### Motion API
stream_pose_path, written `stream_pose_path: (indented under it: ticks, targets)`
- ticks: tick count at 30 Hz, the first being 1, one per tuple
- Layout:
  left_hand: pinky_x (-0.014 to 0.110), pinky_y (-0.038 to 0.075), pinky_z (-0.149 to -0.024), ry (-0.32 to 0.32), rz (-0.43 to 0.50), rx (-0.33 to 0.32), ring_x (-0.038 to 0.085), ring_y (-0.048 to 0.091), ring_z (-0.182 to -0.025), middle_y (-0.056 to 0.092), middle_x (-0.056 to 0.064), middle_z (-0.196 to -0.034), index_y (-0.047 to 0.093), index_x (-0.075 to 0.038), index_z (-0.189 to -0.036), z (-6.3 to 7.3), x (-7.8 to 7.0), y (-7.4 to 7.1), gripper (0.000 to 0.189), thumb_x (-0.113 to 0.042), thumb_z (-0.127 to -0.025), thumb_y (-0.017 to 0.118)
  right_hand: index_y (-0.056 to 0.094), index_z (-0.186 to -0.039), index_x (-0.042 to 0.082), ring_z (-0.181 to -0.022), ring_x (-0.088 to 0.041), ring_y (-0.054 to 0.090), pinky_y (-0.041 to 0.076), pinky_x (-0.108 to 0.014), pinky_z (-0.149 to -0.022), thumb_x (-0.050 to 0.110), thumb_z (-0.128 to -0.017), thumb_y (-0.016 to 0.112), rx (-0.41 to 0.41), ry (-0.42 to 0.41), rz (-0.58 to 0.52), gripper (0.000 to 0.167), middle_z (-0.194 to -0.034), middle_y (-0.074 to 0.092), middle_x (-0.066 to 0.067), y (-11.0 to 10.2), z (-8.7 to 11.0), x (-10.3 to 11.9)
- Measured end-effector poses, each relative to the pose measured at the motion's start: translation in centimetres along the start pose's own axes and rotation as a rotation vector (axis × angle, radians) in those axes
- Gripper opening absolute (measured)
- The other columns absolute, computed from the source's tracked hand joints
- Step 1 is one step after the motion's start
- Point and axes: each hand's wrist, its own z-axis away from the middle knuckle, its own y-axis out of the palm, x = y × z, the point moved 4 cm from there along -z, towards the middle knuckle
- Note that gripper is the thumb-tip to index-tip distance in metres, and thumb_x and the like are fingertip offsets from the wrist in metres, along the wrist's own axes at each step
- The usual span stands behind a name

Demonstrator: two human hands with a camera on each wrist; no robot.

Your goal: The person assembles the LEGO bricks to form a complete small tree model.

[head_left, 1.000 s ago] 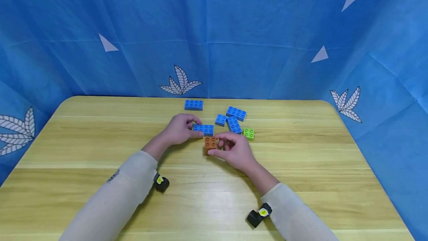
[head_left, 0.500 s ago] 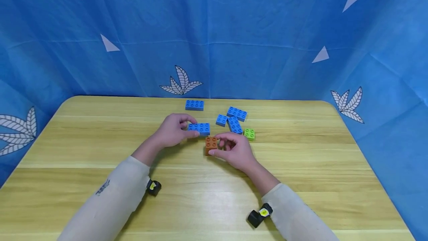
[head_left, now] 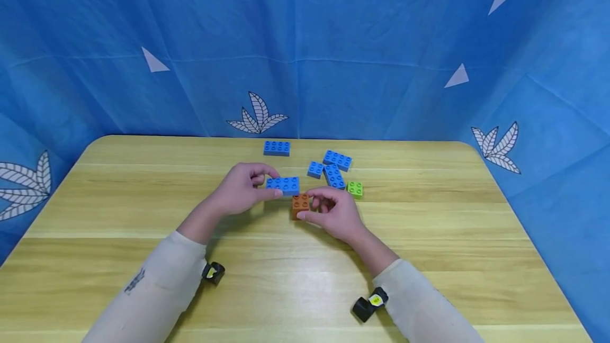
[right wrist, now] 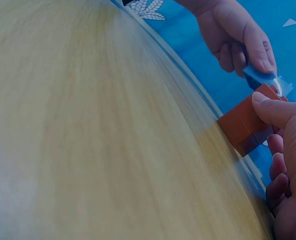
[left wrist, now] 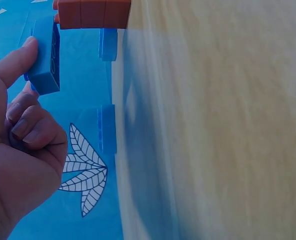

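Note:
My left hand [head_left: 237, 189] pinches a long blue toy brick [head_left: 283, 186] between thumb and fingers, studs up, off the table. Close by on its right stands a short stack of orange-brown bricks [head_left: 300, 208], two studs wide. My right hand [head_left: 337, 215] grips that stack from the right, thumb on the near side. Seams on the stack [left wrist: 93, 14] show in the left wrist view, where the blue brick [left wrist: 45, 57] is level with the stack's top studs. In the right wrist view the blue brick is partly hidden behind the stack [right wrist: 243, 125] and blurred.
Farther back lie a long blue brick [head_left: 277, 148], two more long blue bricks [head_left: 337, 160] touching each other, and a small blue brick [head_left: 315, 169]. A lime green brick [head_left: 355, 189] lies right of them. Blue curtain [head_left: 371, 68] hangs behind the wooden table [head_left: 295, 290].
My left hand has drawn the blue brick a little left, away from the stack, and raised it off the table. My right hand and the orange-brown stack have stayed in place.

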Motion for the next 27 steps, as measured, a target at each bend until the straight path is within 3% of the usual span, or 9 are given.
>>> stream_pose_path:
  ticks: [9,24,27]
  targets:
    - [0.037,0.034,-0.061,-0.009,-0.017,0.073,0.020,0.032,-0.058,0.030,0.001,-0.065,0.071,-0.015,-0.107,0.8,-0.7,0.3,0.029,-0.027,-0.084,0.084,0.075,-0.108,0.007,-0.058,-0.016,0.046,0.038,-0.024,-0.053,0.008,-0.075,0.089,0.003,-0.020,0.005,0.036,-0.082,0.066,-0.002,0.0,-0.1,0.0]
    - [0.035,0.034,-0.061,0.037,-0.074,0.106,0.019,0.035,-0.059,0.036,0.001,-0.068,0.069,-0.015,-0.104,0.8,-1.3,1.5,0.028,-0.024,-0.083,0.084,0.075,-0.108,0.006,-0.058,-0.016,0.045,0.037,-0.024,-0.052,0.006,-0.075,0.089,0.000,-0.038,-0.003,0.036,-0.081,0.065,-0.003,0.0,0.0,-0.1]
    - [0.034,0.034,-0.061,0.070,-0.094,0.105,0.018,0.035,-0.058,0.037,0.001,-0.068,0.069,-0.014,-0.104,0.8,-1.5,1.7,0.027,-0.021,-0.083,0.084,0.075,-0.108,0.006,-0.058,-0.016,0.045,0.037,-0.023,-0.053,0.006,-0.075,0.089,-0.003,-0.037,-0.009,0.035,-0.081,0.066,-0.003,0.0,0.0,-0.1]
